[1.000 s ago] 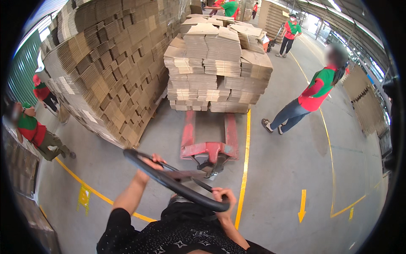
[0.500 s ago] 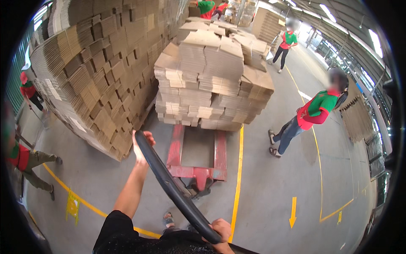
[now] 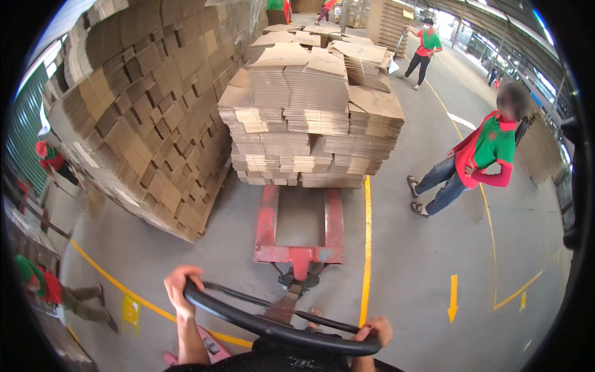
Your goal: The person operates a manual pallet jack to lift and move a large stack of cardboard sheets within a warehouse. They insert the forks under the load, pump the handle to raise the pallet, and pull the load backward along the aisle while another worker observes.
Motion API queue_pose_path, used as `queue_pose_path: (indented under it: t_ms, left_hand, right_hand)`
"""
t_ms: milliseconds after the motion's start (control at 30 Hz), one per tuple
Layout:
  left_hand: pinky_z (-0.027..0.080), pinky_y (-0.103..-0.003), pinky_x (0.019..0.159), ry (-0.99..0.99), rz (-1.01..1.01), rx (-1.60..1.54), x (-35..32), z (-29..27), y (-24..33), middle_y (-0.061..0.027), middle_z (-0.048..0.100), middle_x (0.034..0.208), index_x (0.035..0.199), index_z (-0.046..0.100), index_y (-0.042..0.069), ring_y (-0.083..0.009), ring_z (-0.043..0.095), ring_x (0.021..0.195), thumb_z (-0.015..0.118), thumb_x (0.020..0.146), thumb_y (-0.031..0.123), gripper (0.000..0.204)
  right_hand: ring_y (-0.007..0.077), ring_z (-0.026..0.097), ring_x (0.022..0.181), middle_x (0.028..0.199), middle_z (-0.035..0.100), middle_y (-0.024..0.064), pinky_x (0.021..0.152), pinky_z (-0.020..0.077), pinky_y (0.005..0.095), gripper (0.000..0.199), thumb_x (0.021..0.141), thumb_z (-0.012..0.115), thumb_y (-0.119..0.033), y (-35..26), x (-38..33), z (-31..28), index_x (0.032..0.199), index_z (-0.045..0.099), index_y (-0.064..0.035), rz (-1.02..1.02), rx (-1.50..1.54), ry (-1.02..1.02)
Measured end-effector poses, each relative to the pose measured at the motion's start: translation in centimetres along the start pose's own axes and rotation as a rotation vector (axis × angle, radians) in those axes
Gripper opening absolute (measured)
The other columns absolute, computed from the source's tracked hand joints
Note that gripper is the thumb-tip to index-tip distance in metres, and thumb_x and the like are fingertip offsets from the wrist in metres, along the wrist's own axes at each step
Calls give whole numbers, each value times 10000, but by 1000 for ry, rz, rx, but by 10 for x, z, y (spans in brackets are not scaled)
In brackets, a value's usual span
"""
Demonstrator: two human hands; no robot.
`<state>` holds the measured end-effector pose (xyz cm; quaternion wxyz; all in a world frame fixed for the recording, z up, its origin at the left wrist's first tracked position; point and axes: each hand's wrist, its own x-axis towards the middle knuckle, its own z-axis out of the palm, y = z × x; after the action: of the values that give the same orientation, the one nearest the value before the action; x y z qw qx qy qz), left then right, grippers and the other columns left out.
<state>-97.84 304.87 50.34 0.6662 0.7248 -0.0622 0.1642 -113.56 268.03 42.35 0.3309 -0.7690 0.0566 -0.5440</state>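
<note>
A red pallet jack (image 3: 300, 254) stands in front of me, its two forks running under a load of bundled flat cardboard (image 3: 316, 111). Its black loop handle (image 3: 273, 325) lies across the bottom of the view, close to my body. Around the handle's left end my left hand (image 3: 181, 291) is closed, the fingers over the top. At the right end my right hand (image 3: 379, 330) grips the bar, its fingers partly hidden behind it. Bare fork bars show between the load and the jack's head.
A tall cardboard stack (image 3: 142, 118) rises close on the left. A person (image 3: 480, 152) in green and red stands at right, another (image 3: 424, 51) farther back. Two more people are at left. Yellow floor lines (image 3: 365, 248) flank the jack; part of another pink jack (image 3: 214, 347) shows at lower left.
The handle has swung from a steep slant to nearly level and lower, both hands staying on it. The jack now points straighter ahead. The person at right has turned toward me.
</note>
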Motion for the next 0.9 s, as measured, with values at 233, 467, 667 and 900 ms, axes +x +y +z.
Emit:
queue_pose_path:
  t_ms: [233,467,667,900]
  left_hand:
    - [477,-321,562,-332,245,617,-27,54,121,-98,716,701,963,746,6,-216,661,571,693,791,109,208]
    - [474,-373,614,-745,742,1114,-18,200,194,-31,614,734,1060,702,90,-227,633,660,756,826,291,313]
    - [495,-374,674,-755,706,1434,9,240,146,-60,638,788,1106,634,99,-247,672,764,698,881,442,415]
    - [536,-474,727,-882,315,1638,64,193,94,-131,724,894,1144,620,74,-329,718,867,682,890,475,479]
  right_hand:
    - [197,482,492,571,482,61,494,372,322,235,848,679,-183,83,33,10,727,553,-27,249,314,32]
    - [180,461,473,563,477,65,459,341,312,244,850,692,-139,98,41,13,692,545,-24,238,381,-85]
    - [182,461,453,553,478,66,443,343,316,225,843,710,-103,85,49,18,701,554,-23,215,372,-36]
    - [187,472,444,543,480,64,433,347,317,222,822,742,-93,57,43,16,704,569,-18,207,467,-130]
